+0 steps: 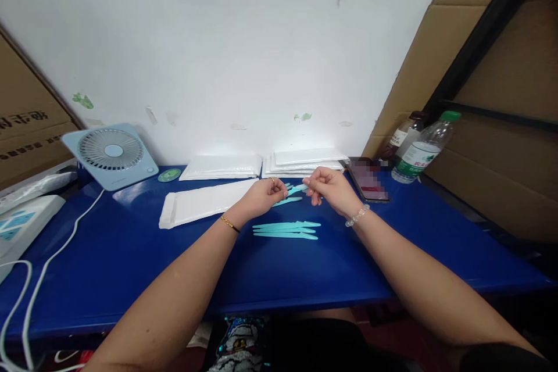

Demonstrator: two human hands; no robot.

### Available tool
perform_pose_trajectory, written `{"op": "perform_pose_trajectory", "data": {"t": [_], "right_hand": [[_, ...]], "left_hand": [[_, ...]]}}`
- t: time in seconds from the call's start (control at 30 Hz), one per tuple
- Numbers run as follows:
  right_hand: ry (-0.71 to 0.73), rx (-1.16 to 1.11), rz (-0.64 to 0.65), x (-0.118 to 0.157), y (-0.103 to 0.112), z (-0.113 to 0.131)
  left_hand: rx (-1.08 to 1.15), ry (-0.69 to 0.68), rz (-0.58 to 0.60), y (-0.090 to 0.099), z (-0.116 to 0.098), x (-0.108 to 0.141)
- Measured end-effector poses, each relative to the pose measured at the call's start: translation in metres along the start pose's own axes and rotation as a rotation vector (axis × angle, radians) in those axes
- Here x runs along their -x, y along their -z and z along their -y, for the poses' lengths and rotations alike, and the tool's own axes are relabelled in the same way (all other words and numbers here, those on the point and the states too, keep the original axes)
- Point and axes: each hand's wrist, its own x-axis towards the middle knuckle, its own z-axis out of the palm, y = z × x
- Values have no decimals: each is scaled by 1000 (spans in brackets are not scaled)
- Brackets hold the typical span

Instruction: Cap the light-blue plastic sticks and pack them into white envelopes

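Above the middle of the blue table, my left hand pinches one end of a turquoise eyebrow razor. My right hand has its thumb and forefinger closed on the razor's other, whitish end. At least one more turquoise razor lies under and behind my hands, partly hidden by them. Closer to me, several razors rest side by side on the table, handles to the left. A white padded envelope lies flat left of my left hand, its flap end toward the left.
Two stacks of white padded envelopes stand against the wall. A blue fan and a white cable are at left. At right lie a phone and a green-capped bottle beside a dark-capped bottle.
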Motion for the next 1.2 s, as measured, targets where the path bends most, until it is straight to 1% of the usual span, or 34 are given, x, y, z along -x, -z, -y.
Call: {"op": "perform_pose_trajectory", "data": {"t": [0.13,0.23,0.43,0.53,0.57,0.63,0.67,0.73,0.8,0.83,0.87,0.9,0.93,1.0,1.07,1.13,1.2], "right_hand": [[39,-1,-82,-3,13,0],[48,12,-95,-3,18,0],[13,34,23,0,0,-3],[-13,70,83,-3,2,-5],[-23,115,77,-4,7,-6],[-25,293,13,-9,22,-9],[-8,424,-42,-11,31,-11],[10,721,-100,-15,48,-17],[-17,929,-85,-18,59,-25],[-36,987,-64,-19,62,-28],[-50,1025,-40,-20,62,-32],[-53,1052,-21,-20,62,-35],[-50,1074,-5,-21,60,-37],[-38,1129,4,-22,56,-39],[-38,1199,-5,-23,53,-40],[-40,1252,-14,-23,52,-40],[-23,1249,-33,-23,52,-40]], "left_hand": [[-4,12,-1,2,1,0],[8,12,-4,2,3,0],[20,-5,29,1,-2,1],[-37,-10,24,0,-1,0],[-80,-7,5,0,0,0],[-209,10,-51,2,6,-1],[-286,20,-76,3,8,-2],[-415,27,-115,5,13,-2],[-480,10,-144,7,13,-2],[-485,-10,-151,7,12,-1],[-475,-33,-142,6,10,1],[-456,-57,-108,5,7,2],[-433,-79,-46,3,3,4],[-385,-107,116,-1,-3,8],[-353,-91,244,-5,-8,11],[-336,-52,289,-8,-11,12],[-331,-29,291,-8,-13,12]]}}
